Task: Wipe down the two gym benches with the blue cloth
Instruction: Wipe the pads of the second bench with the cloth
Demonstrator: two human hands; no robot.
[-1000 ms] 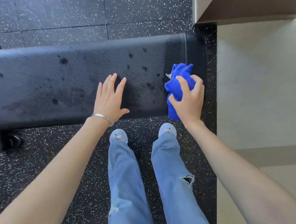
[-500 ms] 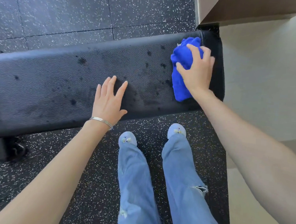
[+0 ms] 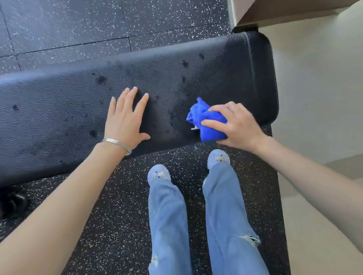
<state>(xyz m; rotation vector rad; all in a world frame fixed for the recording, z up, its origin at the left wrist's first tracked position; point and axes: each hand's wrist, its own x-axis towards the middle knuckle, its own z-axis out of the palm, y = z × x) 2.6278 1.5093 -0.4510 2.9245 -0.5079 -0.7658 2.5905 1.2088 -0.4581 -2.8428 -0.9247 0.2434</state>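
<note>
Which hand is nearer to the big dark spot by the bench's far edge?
Left. The left hand lies flat just right of the dark spot; the right hand, gripping the blue cloth, is much farther right.

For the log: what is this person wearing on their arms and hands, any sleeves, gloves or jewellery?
The left arm and right arm are bare to the frame edge: no sleeves, no gloves. The left hand has thin silver bangles at its wrist. The right hand has a bare wrist. No rings show on either hand.
</note>
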